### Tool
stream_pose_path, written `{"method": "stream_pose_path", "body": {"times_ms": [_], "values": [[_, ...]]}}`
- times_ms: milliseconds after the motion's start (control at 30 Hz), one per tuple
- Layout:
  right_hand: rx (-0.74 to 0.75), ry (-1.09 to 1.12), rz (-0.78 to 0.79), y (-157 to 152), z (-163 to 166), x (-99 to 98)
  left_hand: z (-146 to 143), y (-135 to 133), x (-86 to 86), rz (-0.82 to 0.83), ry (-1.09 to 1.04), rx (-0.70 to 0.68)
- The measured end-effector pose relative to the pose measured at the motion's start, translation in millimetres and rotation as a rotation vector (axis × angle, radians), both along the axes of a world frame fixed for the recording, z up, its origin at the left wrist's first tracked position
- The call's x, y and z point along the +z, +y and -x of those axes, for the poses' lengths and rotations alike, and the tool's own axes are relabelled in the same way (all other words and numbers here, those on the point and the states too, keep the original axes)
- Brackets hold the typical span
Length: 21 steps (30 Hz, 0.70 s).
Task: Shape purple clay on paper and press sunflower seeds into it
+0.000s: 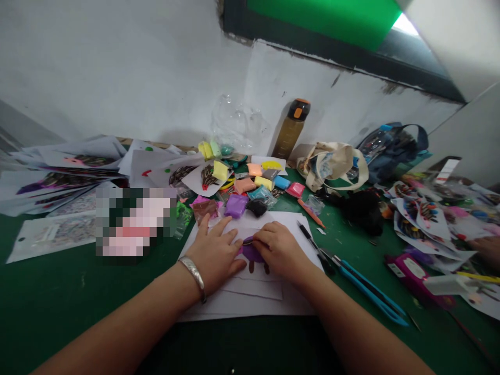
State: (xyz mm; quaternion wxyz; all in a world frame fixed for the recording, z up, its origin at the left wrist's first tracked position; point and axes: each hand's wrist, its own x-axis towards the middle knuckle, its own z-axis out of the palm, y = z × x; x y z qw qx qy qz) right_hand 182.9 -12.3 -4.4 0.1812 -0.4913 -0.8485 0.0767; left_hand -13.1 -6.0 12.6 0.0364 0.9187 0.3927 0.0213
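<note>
My left hand (pixel 214 252) lies flat with fingers spread on white paper sheets (pixel 250 299), a silver bangle (pixel 194 273) on its wrist. My right hand (pixel 278 249) is curled, its fingertips pressing on a purple clay shape (pixel 252 253) stuck to the paper between both hands. Two small brown clay pieces show just below the purple shape. What the right fingers pinch, if anything, is hidden.
Several small bags of coloured clay (pixel 244 190) lie beyond the paper on the green table (pixel 58 307). Blue scissors (pixel 363 286) and a black pen (pixel 310 245) lie right of my hand. A brown bottle (pixel 291 130), cloth bag (pixel 332 164), printed sheets (pixel 58 177) and another person's hand (pixel 486 250) surround them.
</note>
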Motion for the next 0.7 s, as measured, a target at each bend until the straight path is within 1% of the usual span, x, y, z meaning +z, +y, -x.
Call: {"method": "stream_pose_path", "body": {"times_ms": [100, 367, 533, 700], "values": [[-0.01, -0.012, 0.0, 0.4, 4.7, -0.3, -1.2, 0.6, 0.3, 0.002, 0.013, -0.001], [-0.055, 0.048, -0.04, 4.5, 7.9, -7.9, -5.3, -2.3, 1.3, 0.005, 0.022, 0.03], [-0.055, 0.071, -0.042, 6.7, 8.4, -11.7, -6.3, -3.9, 1.1, 0.007, 0.025, 0.043], [-0.046, 0.071, -0.038, 4.8, 8.1, -10.0, -2.7, -4.0, 0.5, 0.01, 0.023, 0.029]]}}
